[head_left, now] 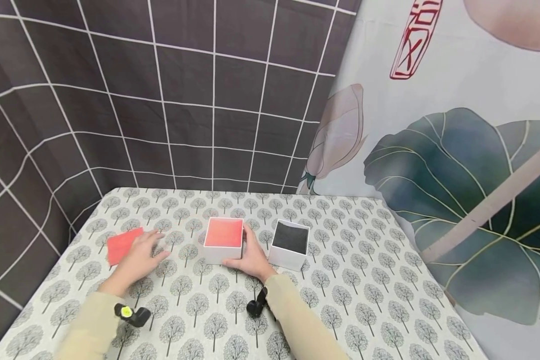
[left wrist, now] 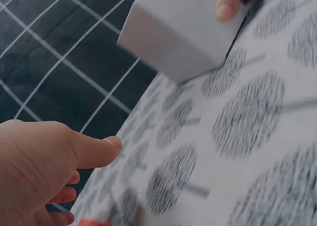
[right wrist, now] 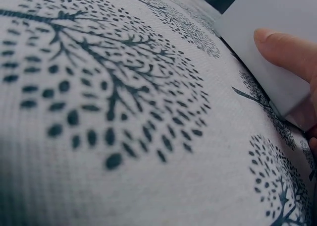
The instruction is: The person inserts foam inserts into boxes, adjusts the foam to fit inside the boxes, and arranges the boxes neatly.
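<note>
A white open-topped box (head_left: pixel 217 256) stands near the middle of the table, its top showing a red filling (head_left: pixel 224 233). My right hand (head_left: pixel 253 257) holds this box at its near right corner, thumb on the front wall and fingers along the right side. At the left lies a flat red square (head_left: pixel 120 247), paper or cloth. Over its right edge is my left hand (head_left: pixel 140 254), fingers loosely spread and thumb pointing toward the box. In the left wrist view the left thumb (left wrist: pixel 99 151) is apart from the box, and nothing shows in that hand.
A second white box (head_left: pixel 287 259) with a black filling (head_left: pixel 291 237) stands just right of the right hand. All sit on a tree-patterned tablecloth (head_left: pixel 342 300). Behind the table hangs a dark gridded curtain (head_left: pixel 184 120); a lotus-printed cloth (head_left: pixel 378 90) hangs at the right.
</note>
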A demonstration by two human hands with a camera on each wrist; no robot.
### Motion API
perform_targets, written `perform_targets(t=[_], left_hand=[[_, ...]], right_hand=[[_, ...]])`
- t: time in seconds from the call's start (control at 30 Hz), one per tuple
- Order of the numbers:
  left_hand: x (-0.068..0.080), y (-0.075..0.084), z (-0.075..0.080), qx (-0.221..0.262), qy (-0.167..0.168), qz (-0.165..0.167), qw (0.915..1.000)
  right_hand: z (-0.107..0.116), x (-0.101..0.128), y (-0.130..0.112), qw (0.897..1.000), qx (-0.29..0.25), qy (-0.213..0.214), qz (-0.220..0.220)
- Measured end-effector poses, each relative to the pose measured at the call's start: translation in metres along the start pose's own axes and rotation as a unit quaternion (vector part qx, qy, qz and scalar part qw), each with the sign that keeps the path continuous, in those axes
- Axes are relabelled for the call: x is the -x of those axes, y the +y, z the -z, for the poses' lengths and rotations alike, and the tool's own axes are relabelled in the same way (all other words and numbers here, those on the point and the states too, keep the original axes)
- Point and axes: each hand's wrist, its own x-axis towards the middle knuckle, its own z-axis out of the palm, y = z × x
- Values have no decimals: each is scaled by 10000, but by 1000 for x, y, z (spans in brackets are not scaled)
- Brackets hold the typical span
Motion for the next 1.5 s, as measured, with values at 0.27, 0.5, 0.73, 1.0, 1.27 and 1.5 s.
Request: perform_targets(t=[0.27,0.5,0.73,1.0,1.27,1.5], left_hand=[[11,-25,22,-262,287,190,9991],[16,-42,28,-331,269,569,9975],[21,-64,21,-281,515,531,9969],[25,-72,19,-300,241,791,9961],[27,-63,21,-673,192,1092,9915],[26,-60,16,-702,222,1051,9917]], right_hand=[[-1,0,-1,9999,110,-28,-113],[0,2,-2,10000,49,9,-23],[0,2,-1,9999,101,17,-3],[-1,0,1,9999,73,-4,90],[-1,0,3,9999,113,1,69],[-1,1,2,10000,90,-5,26]])
